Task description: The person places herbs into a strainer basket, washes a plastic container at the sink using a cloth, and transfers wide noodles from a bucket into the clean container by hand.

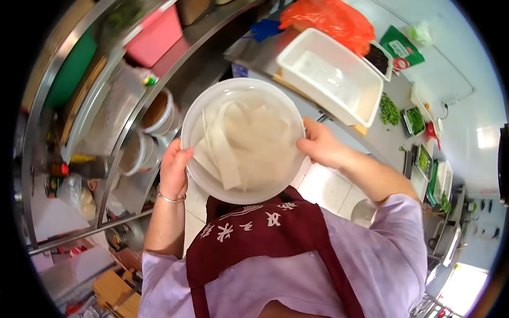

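Note:
Both my hands carry a round white basin (191,175) in front of the dark red apron. Broad, pale, flat strips (225,153), looking like wide noodles, lie in cloudy liquid inside it. My left hand (175,167) grips the rim on the left, thumb on top; a bracelet circles that wrist. On the opposite side my right hand (321,142) is closed on the rim, its other fingers partly hidden under the edge.
A rectangular white tub (366,114) stands on the counter at upper right, near a red plastic bag (331,21). Chopped greens (389,109) lie beyond it. Metal shelves on the left hold lidded buckets (161,114) and a pink bin (154,37).

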Demonstrator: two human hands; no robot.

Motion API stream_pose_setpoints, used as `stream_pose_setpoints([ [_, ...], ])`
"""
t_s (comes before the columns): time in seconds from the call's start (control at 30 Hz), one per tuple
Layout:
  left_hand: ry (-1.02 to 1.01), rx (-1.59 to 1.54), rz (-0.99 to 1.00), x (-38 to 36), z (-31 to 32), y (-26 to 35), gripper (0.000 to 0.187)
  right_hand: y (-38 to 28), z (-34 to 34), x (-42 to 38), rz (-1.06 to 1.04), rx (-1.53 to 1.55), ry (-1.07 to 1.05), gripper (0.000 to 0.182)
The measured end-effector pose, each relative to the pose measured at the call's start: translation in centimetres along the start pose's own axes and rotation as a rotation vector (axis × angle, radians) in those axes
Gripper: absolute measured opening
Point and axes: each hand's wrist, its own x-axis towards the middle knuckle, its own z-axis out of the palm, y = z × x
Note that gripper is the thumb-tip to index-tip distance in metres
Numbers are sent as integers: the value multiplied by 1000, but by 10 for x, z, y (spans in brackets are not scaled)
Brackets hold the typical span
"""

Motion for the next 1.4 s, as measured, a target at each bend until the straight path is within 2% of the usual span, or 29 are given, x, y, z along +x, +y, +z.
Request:
stream_pose_setpoints([
  [0.03, -100, -4, -14, 11, 22, 4, 18, -10, -27, -15, 33, -40, 10, 40],
  [0.17, -260, -13, -9, 42, 126, 28, 28, -15, -115, -54, 71, -39, 158, 40],
  [0.33, -351, 90, -14, 108, 219, 32, 16, -1, -196, -82, 169, 84, 341, 35],
  [0.53, -561, 148, -59, 174, 308, 21, 20, 32, -250, -88, 341, 132, 594, 32],
  [0.67, -795, 138, -120, 225, 348, 8, 25, 28, -265, -87, 327, 273, 769, 29],
  [0.73, -1009, 128, -202, 245, 371, 9, 26, 35, -281, -88, 369, 275, 835, 27],
  [0.8, -1029, 150, -223, 260, 393, 5, 27, 39, -287, -89, 382, 311, 898, 26],
  [0.87, -1054, 304, -224, 275, 411, -5, 26, 34, -290, -90, 416, 312, 950, 25],
  [0.93, -1132, 279, -225, 287, 428, -15, 26, 40, -302, -92, 403, 326, 1048, 25],
  [1.1, -1192, 248, -251, 296, 462, -34, 26, 52, -331, -104, 451, 295, 1077, 26],
  [1.17, -1184, 226, -277, 297, 476, -36, 36, 52, -342, -106, 459, 287, 1078, 26],
  [1.27, -1198, 246, -293, 297, 487, -37, 27, 50, -353, -105, 478, 263, 1083, 28],
  [1.4, -1178, 251, -278, 304, 495, -35, 28, 58, -371, -102, 460, 240, 1065, 28],
])
